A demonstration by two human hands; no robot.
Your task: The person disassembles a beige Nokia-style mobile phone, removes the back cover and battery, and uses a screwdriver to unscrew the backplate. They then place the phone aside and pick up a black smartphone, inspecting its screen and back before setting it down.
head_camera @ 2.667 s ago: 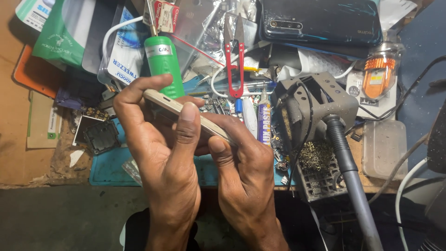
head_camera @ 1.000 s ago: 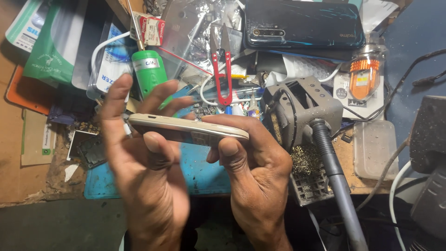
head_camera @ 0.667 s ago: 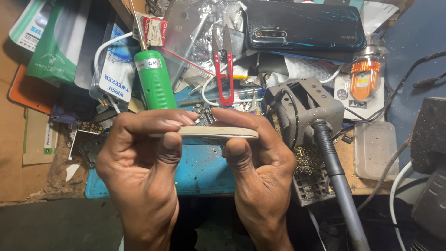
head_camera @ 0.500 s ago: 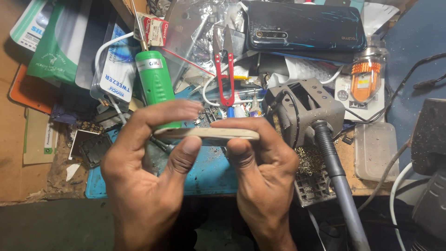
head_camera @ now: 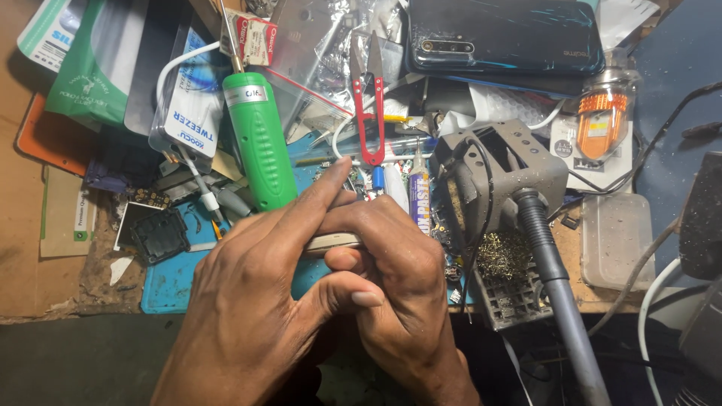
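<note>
The tabletop [head_camera: 30, 278] is a crowded repair bench, with a blue work mat [head_camera: 169, 274] at its centre covered in loose parts and tools. Both hands meet over the mat at the middle of the view. The left hand [head_camera: 248, 308] wraps from 8 o'clock, its fingers pressed together along the top edge of a thin, pale phone body [head_camera: 335, 242], index finger extended toward 1 o'clock and thumb tucked underneath. The right hand [head_camera: 398, 286] closes from 5 o'clock, its fingers curled over the same edge and pinching it. Only a short strip of the phone body shows between the hands; the rest is covered, so its face and condition cannot be told. At 11 o'clock of the hands stands a green-handled tool [head_camera: 259, 143], close by; at 12 o'clock lie red snips [head_camera: 370, 113], and just past them a dark phone [head_camera: 504, 36]. At 2 o'clock a grey soldering stand [head_camera: 519, 169] holds an iron, with a small paste tube [head_camera: 419, 197] between it and the hands. Risks, as judged: the squeezing grip on so thin an edge could flex or crack the piece if pressure is uneven; a slip would drop it among the small loose components below; the right wrist works near the stand, where a careless shift could touch the iron.
</note>
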